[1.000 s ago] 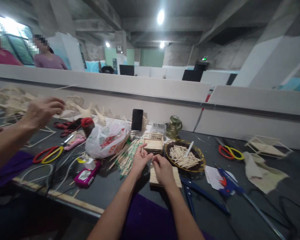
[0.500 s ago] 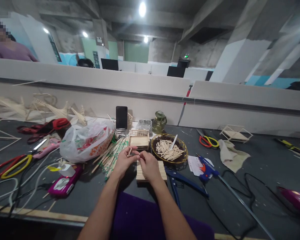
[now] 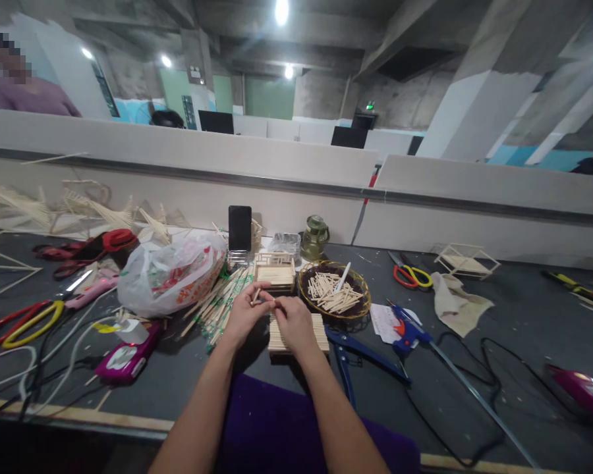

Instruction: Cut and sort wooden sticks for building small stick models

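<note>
My forearms come over the purple cloth (image 3: 277, 421) on my lap to the near edge of the table (image 3: 474, 368). My hands are together: my left hand (image 3: 244, 316) pinches a short wooden stick (image 3: 255, 295) between thumb and fingers, and my right hand (image 3: 294, 322) brings its curled fingertips up against them; I cannot tell whether it grips the stick too. Both hover just above a flat panel of glued sticks (image 3: 321, 334). Blue cutters (image 3: 358, 352) lie just right of it and a bundle of green-tipped sticks (image 3: 222, 303) to the left. Farther off are a basket of cut sticks (image 3: 360, 308), a small stick-built box (image 3: 275, 270), an upright phone (image 3: 240, 227) and a green glass jar (image 3: 315, 237).
</note>
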Action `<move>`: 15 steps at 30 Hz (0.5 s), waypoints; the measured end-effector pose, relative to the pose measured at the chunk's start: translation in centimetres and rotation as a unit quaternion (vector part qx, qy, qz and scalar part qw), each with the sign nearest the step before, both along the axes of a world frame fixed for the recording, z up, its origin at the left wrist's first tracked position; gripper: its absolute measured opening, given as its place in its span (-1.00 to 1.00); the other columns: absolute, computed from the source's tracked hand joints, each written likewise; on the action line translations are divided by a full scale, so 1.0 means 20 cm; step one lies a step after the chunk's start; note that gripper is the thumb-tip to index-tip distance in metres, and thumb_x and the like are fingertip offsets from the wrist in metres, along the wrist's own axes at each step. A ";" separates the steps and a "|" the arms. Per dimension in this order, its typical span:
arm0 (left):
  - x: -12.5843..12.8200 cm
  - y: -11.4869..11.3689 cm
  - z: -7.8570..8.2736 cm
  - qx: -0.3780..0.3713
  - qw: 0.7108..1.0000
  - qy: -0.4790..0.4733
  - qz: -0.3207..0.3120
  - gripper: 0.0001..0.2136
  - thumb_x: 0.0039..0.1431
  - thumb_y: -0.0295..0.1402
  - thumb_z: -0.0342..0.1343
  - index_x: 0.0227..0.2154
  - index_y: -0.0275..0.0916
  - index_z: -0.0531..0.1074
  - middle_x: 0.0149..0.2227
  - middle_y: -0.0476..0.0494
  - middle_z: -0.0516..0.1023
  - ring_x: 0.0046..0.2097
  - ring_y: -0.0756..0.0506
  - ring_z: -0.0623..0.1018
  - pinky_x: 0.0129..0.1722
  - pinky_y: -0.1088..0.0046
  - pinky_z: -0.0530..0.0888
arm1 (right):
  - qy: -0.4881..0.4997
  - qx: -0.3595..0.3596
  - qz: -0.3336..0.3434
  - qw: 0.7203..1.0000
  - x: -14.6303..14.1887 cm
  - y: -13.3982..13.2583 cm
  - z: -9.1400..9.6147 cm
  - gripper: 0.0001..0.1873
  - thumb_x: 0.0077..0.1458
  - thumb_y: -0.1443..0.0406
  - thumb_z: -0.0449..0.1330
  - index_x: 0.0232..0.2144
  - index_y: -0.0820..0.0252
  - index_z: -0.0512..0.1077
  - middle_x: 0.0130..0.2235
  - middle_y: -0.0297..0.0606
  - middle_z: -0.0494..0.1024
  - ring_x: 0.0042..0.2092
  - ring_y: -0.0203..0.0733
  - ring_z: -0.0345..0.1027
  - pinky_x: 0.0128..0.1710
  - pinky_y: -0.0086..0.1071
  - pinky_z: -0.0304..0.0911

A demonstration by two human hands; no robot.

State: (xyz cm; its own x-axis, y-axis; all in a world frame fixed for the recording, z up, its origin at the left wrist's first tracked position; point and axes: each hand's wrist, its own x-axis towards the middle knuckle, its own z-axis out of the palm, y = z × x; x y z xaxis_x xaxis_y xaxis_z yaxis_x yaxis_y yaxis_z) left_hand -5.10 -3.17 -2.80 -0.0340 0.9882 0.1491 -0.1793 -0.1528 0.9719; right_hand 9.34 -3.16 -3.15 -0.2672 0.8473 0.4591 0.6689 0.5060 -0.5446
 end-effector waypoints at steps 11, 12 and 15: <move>0.00 0.00 0.01 -0.003 1.000 -0.005 0.006 -0.58 -0.10 -0.41 0.32 -0.11 -0.27 0.41 -0.40 0.00 0.49 -0.38 0.03 0.48 -0.32 0.52 0.39 | 0.048 -0.006 0.027 0.998 0.01 0.01 0.00 -0.79 0.14 0.46 0.09 -0.41 0.18 0.50 -0.32 -0.21 0.54 -0.23 -0.11 0.31 -0.19 -0.29 0.18; 0.00 0.00 0.00 -0.004 1.000 -0.004 0.006 -0.58 -0.09 -0.41 0.31 -0.10 -0.27 0.41 -0.40 0.00 0.49 -0.39 0.04 0.47 -0.33 0.53 0.38 | 0.068 -0.007 0.027 0.997 0.01 0.00 0.00 -0.79 0.14 0.46 0.08 -0.40 0.17 0.50 -0.32 -0.21 0.55 -0.23 -0.11 0.31 -0.18 -0.29 0.19; 0.00 0.00 0.00 -0.005 1.000 -0.001 0.006 -0.59 -0.08 -0.41 0.30 -0.11 -0.27 0.40 -0.39 0.00 0.49 -0.39 0.04 0.46 -0.35 0.54 0.36 | 0.145 -0.010 0.021 0.989 0.02 0.00 0.02 -0.81 0.14 0.41 0.09 -0.37 0.16 0.51 -0.31 -0.23 0.56 -0.22 -0.13 0.34 -0.17 -0.29 0.22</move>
State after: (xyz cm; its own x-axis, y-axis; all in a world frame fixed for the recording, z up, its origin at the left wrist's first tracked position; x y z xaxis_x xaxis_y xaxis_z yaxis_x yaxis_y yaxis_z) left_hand -5.18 -3.23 -2.72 -0.0470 0.9893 0.1382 -0.1800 -0.1445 0.9730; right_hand 9.77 -3.14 -2.75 -0.1621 0.8475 0.5055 0.4623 0.5178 -0.7198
